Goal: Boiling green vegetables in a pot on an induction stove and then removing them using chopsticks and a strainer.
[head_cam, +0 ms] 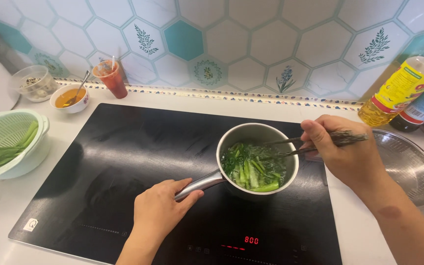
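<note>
Evidently saucepan (257,162) between both hands.

White counter (74,128), black cooktop (123,162), colander (6,142), bowls (69,98), strainer (410,167)

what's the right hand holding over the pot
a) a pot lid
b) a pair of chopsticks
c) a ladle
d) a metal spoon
b: the right hand grips a pair of dark chopsticks whose tips reach into the greens in the small steel saucepan, while the left hand holds the pan's handle.
</note>
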